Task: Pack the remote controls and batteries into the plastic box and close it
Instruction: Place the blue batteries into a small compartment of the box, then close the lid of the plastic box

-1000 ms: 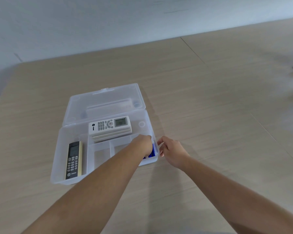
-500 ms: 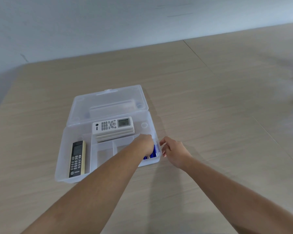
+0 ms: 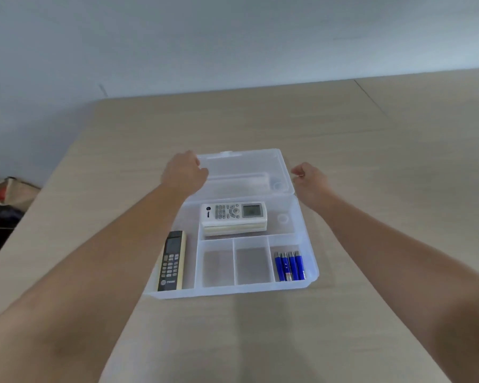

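Note:
The clear plastic box (image 3: 312,268) lies open on the table, its lid (image 3: 241,168) folded flat on the far side. In the back compartment a white remote (image 3: 233,212) lies on top of a stack of others. A black remote (image 3: 172,261) fills the left slot. Several blue batteries (image 3: 289,266) lie side by side in the front right compartment. My left hand (image 3: 183,172) is curled over the lid's far left corner. My right hand (image 3: 308,176) has its curled fingers at the lid's right edge.
The box sits on a light wooden table (image 3: 385,167) that ends at a pale wall. Two small front compartments (image 3: 237,262) hold nothing. Dark clutter (image 3: 0,197) lies on the floor off the table's left edge.
My left hand has left the battery compartment, which now shows the blue batteries. Both hands have moved away from me to the two sides of the open lid. The camera has moved closer.

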`<move>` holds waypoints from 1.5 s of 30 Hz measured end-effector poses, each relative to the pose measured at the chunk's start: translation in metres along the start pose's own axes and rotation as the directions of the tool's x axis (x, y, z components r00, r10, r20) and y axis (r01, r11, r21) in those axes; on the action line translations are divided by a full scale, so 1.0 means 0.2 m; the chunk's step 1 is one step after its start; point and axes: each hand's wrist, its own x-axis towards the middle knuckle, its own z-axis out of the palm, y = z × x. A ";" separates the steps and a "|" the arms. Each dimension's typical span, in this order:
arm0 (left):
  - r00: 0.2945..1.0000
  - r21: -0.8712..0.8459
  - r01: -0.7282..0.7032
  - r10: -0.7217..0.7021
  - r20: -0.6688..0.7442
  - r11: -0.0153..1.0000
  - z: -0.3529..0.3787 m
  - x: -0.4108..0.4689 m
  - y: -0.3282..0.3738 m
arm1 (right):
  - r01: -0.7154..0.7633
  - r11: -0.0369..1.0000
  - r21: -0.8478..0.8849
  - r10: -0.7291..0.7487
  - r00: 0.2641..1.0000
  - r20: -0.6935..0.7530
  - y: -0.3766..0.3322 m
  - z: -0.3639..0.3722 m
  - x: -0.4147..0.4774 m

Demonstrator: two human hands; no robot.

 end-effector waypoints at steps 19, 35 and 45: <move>0.841 -0.778 0.474 -0.474 0.262 0.412 0.29 0.22 -0.48 | -0.280 0.888 0.365 0.281 0.958 0.051 0.15 0.28 0.15; 0.875 -0.493 -0.280 0.008 -0.484 0.824 -0.24 -0.24 -0.42 | 0.439 0.889 0.132 -0.349 0.835 -0.426 -0.33 -0.19 -0.24; 0.957 0.026 -0.272 0.273 -0.097 0.962 0.06 -0.81 -0.73 | 0.524 0.771 -0.362 -0.545 0.837 0.053 0.27 -0.03 -0.88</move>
